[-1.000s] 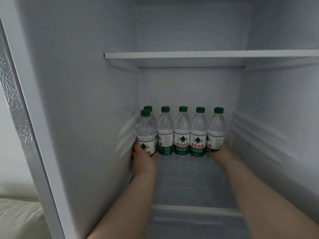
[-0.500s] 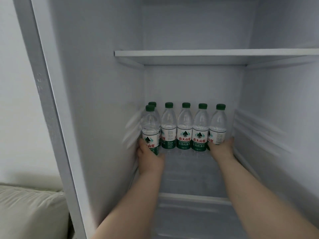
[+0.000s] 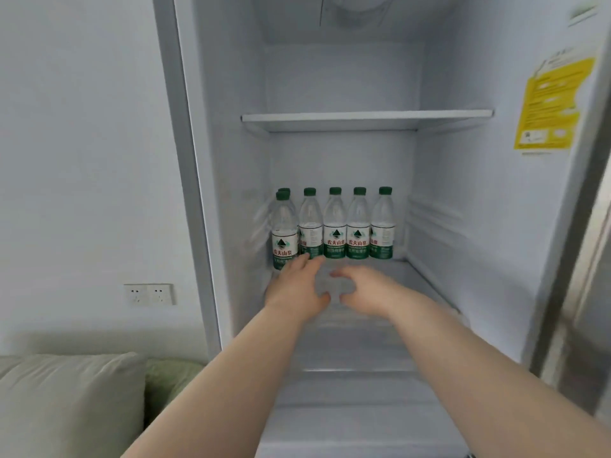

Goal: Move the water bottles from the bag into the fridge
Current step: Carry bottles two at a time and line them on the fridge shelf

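Several clear water bottles (image 3: 335, 226) with green caps and green-white labels stand upright in a row at the back of a fridge shelf (image 3: 370, 325). One more bottle (image 3: 283, 233) stands in front of the row at the left wall. My left hand (image 3: 297, 285) hovers just in front of the left bottles, fingers apart, holding nothing; its fingertips overlap the labels' lower edges. My right hand (image 3: 367, 290) is beside it over the shelf, fingers loosely curled and empty. The bag is not in view.
The white fridge interior has an upper shelf (image 3: 363, 119) above the bottles and a yellow sticker (image 3: 549, 104) on the right inner wall. A wall socket (image 3: 148, 294) and a pale green sofa cushion (image 3: 66, 401) lie left of the fridge.
Both hands have let go of the outer bottles and drawn back toward the shelf's middle. The view has pulled back, showing more of the fridge and wall.
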